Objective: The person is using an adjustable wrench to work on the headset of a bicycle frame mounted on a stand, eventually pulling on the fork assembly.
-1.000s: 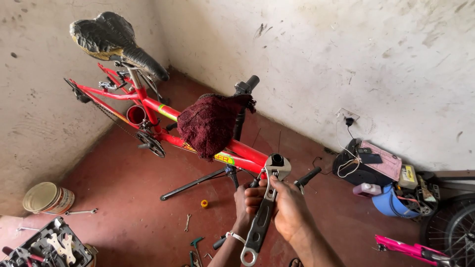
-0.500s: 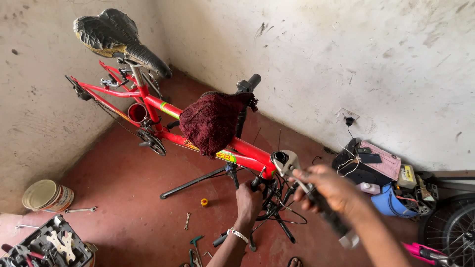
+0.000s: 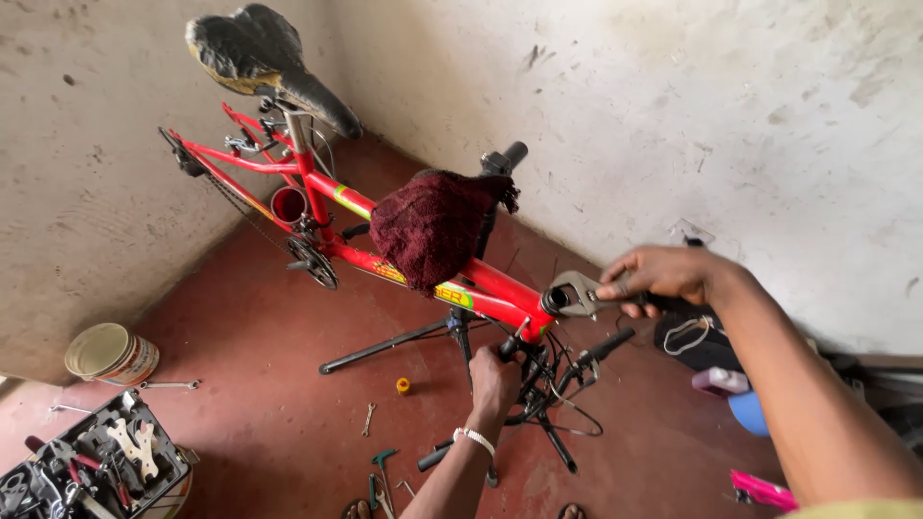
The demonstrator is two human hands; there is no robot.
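Right hand (image 3: 663,274) grips adjustable wrench (image 3: 580,294), its jaws on head tube (image 3: 552,300) of red bicycle frame (image 3: 404,259). Left hand (image 3: 495,380), at 6 o'clock below, closed around handlebar stem (image 3: 510,346).

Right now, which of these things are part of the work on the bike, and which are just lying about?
In use:
- red frame
- wrench, held by the right hand at the frame's front end
- left hand, gripping parts under the frame
- stand

Lying about:
- toolbox
- tin
- spanner on the floor
- dark red cloth, draped over the frame
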